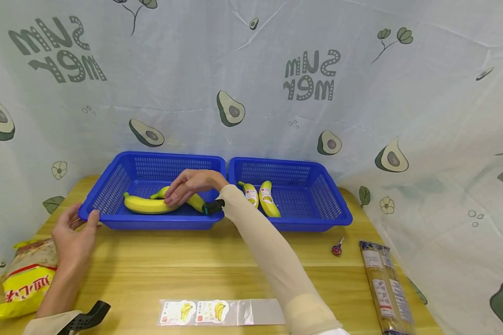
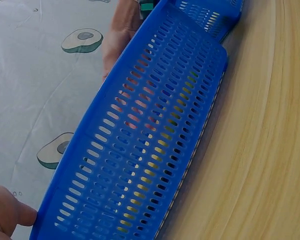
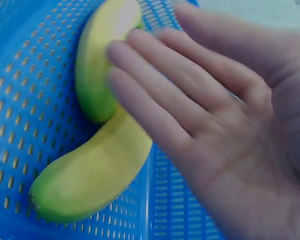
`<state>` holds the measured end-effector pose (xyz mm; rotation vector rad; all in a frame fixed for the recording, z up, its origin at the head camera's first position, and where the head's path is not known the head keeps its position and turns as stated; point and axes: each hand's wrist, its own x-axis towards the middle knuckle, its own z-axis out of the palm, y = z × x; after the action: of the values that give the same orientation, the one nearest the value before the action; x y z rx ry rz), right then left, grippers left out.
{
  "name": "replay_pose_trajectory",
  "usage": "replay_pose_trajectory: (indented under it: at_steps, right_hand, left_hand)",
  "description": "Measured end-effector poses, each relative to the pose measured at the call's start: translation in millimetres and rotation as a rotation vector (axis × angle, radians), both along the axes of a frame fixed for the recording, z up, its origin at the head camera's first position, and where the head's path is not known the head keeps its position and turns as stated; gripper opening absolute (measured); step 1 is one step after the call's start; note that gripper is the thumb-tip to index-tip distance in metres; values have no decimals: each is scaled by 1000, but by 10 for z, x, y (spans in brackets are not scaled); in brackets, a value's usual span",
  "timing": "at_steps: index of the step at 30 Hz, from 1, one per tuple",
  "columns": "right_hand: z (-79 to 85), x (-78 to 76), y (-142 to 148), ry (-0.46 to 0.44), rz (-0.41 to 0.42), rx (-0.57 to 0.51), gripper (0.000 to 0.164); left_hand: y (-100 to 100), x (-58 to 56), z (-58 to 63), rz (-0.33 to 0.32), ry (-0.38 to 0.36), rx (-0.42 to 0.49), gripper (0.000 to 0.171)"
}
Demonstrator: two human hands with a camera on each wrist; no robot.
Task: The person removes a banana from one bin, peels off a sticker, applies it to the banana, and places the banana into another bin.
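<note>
My left hand [image 1: 75, 237] holds the near-left corner of the left blue plastic basket [image 1: 151, 217], thumb at the front rim and fingers at the side. In the left wrist view, a digit of that hand [image 2: 7, 212] touches the rim of the slotted basket [image 2: 85, 122]. Over this basket, my right hand [image 1: 194, 182] reaches in with fairly straight fingers. Two yellow bananas lie inside, a front one [image 1: 144, 205] and another [image 1: 196, 202] partly hidden by the hand. The right wrist view shows the fingertips against one banana [image 3: 92, 65], beside the other banana [image 3: 95, 175].
A second blue basket [image 1: 314, 224] adjoins on the right, with two labelled bananas [image 1: 269, 200]. Banana stickers [image 1: 209, 311] lie at the front. A lollipop [image 1: 337, 250] and packs of noodles [image 1: 386, 288] lie right; a yellow food bag [image 1: 27, 284] sits left.
</note>
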<state>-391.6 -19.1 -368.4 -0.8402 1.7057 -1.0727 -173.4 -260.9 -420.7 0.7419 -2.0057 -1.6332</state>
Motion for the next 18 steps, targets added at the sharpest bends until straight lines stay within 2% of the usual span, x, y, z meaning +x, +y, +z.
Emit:
replay_pose_trajectory:
  at_steps: [5, 9, 12, 14, 18]
  right_hand:
    - [-74, -93, 73, 216, -286, -193, 34]
    - [-144, -127, 109, 279, -432, -198, 36]
    - [-174, -137, 114, 343, -484, -126, 39]
    - [-198, -152, 100, 399, -491, -66, 42]
    - [-231, -138, 34, 462, -454, 60, 47]
  left_hand:
    - [0, -5, -12, -5, 27, 22, 61]
    - [7, -9, -16, -14, 41, 38, 61]
    - [13, -11, -19, -16, 45, 30, 61]
    - [7, -14, -20, -18, 44, 23, 61]
    - [-8, -4, -24, -17, 28, 23, 61]
